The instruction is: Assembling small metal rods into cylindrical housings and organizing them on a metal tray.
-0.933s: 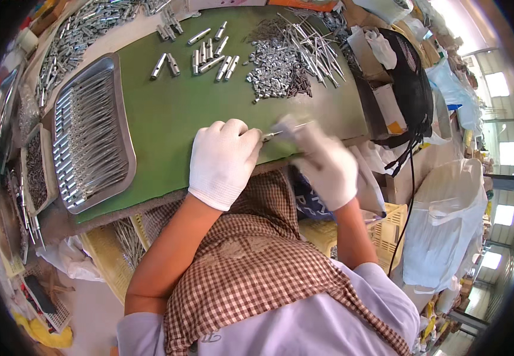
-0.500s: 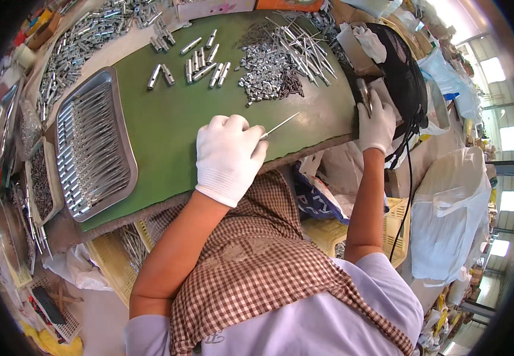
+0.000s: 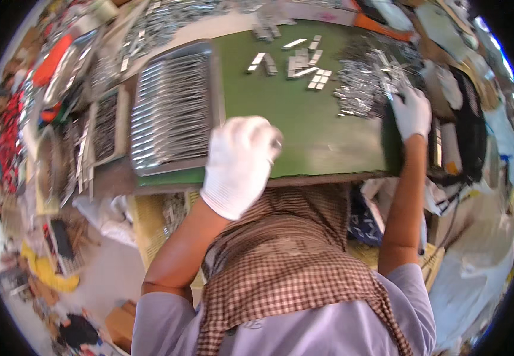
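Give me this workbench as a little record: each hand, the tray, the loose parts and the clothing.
Left hand: white-gloved, curled around a blurred metal piece
Right hand: white-gloved, at the thin rods; grip unclear
Tray: metal, left on the green worktop, holding rows of slim metal pieces
Loose parts: metal cylinders, a heap of small metal bits
Clothing: checked apron
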Action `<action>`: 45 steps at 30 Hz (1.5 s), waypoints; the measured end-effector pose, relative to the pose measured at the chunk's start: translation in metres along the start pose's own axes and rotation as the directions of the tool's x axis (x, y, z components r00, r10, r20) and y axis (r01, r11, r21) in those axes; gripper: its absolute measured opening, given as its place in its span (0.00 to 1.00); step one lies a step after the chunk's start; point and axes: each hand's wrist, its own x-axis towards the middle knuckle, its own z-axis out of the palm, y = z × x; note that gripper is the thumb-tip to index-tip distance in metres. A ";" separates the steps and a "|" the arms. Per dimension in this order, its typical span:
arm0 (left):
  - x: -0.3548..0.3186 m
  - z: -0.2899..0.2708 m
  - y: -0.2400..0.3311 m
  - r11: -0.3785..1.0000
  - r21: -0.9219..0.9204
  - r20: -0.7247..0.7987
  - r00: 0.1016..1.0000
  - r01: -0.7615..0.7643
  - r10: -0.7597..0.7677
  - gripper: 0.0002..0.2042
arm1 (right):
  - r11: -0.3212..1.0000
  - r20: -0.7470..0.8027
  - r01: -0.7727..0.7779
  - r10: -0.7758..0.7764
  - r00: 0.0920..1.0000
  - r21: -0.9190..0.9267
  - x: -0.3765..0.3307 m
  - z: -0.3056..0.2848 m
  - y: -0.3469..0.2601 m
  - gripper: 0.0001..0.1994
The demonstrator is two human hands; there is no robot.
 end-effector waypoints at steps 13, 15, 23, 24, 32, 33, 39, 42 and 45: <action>0.010 -0.087 -0.199 0.934 0.196 0.131 0.936 0.298 -0.326 0.09 | 0.928 0.016 -0.269 0.274 0.961 0.258 -0.040 -0.006 -0.021 0.13; 0.010 -0.089 -0.200 0.949 0.215 0.178 0.946 0.232 -0.272 0.09 | 0.933 -0.026 -0.238 0.254 0.967 0.271 -0.056 -0.012 -0.023 0.12; 0.081 -0.036 -0.122 0.968 0.243 0.133 0.991 -0.060 0.028 0.09 | 0.927 -0.167 -0.117 0.187 0.968 0.357 -0.087 -0.017 -0.040 0.11; 0.095 -0.019 -0.114 0.968 0.237 0.196 0.980 -0.080 0.032 0.10 | 0.919 -0.166 -0.122 0.196 0.966 0.374 -0.086 -0.016 -0.040 0.11; 0.138 0.025 -0.096 0.910 0.413 0.410 0.886 0.029 -0.215 0.11 | 0.899 -0.155 -0.124 0.206 0.966 0.421 -0.089 -0.022 -0.046 0.11; 0.131 0.020 -0.086 0.912 0.411 0.345 0.929 -0.019 -0.136 0.09 | 0.896 -0.177 -0.118 0.210 0.961 0.427 -0.089 -0.022 -0.045 0.10; 0.087 0.019 0.004 0.896 0.243 0.361 0.892 -0.373 0.273 0.04 | 0.866 -0.205 0.099 0.004 0.979 0.491 -0.093 -0.033 -0.046 0.11; 0.065 0.049 0.025 0.959 -0.003 0.354 0.897 -0.282 0.265 0.04 | 0.793 0.006 0.256 -0.310 0.951 0.553 -0.101 -0.049 -0.061 0.11; 0.048 0.059 0.025 0.983 -0.143 0.254 0.956 -0.115 0.149 0.05 | 0.820 0.009 0.263 -0.311 0.950 0.509 -0.111 -0.059 -0.078 0.09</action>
